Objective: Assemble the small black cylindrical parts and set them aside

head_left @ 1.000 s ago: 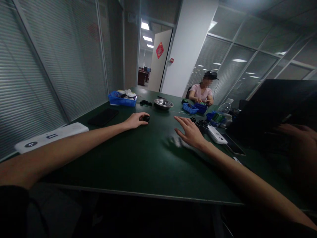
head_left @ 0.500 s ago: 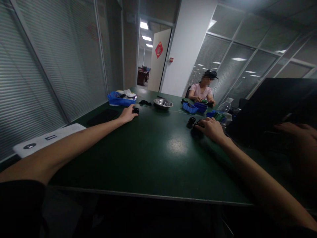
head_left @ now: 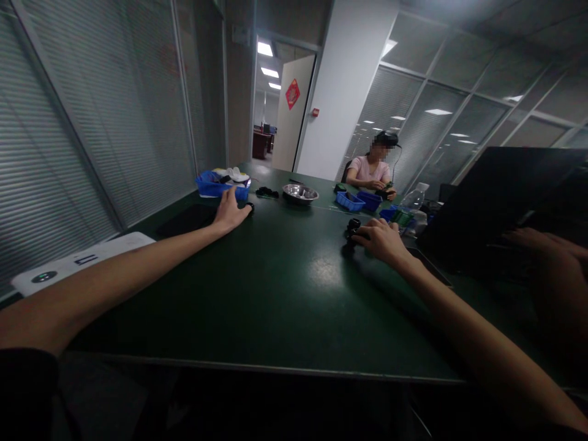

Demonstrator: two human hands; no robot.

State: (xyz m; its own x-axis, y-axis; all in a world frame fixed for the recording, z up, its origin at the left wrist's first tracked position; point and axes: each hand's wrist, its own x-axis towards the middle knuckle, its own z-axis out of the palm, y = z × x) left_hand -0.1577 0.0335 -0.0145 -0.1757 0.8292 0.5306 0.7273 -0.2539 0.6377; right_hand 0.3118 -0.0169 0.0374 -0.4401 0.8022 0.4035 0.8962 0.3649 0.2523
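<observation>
Parts [head_left: 353,225] lie at the right fingers [head_left: 366,231] (grip unclear) — one black piece [head_left: 250,208] beside the spread left fingers [head_left: 229,199].

No lettering can be read anywhere. A red diamond-shaped sign [head_left: 293,94] is on the pale door [head_left: 281,138], its pattern too small to make out, and a dark bracket-like mark [head_left: 85,260] stands on the white case [head_left: 108,248]. The green label [head_left: 402,218] on the clear bottle [head_left: 416,197] is illegible.

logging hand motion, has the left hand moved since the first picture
Yes, the left hand has moved left, farther from the bowl, toward the blue tray.
</observation>
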